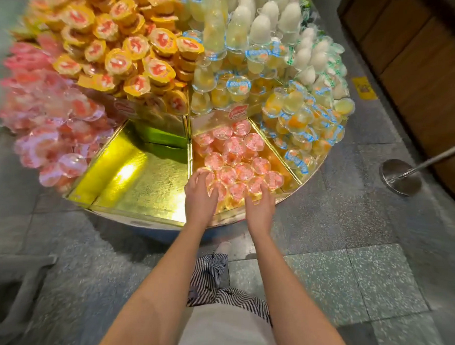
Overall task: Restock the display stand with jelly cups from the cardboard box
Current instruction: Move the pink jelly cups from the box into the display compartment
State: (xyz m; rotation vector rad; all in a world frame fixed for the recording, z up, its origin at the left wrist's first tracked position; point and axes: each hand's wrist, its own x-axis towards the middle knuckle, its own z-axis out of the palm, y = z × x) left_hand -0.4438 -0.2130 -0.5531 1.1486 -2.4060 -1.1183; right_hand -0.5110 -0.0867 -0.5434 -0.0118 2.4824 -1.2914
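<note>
Both hands at the stand: my left hand (pixel 200 197) and right hand (pixel 260 206) lie side by side, fingers bent over the lids of the pink jelly cups (pixel 237 157) beneath and just beyond my fingertips. Whether either hand grips a cup cannot be told. The cups fill one wedge of the display stand (pixel 146 224); a gold-lined wedge (pixel 148 179) lies just left of my left hand.
</note>
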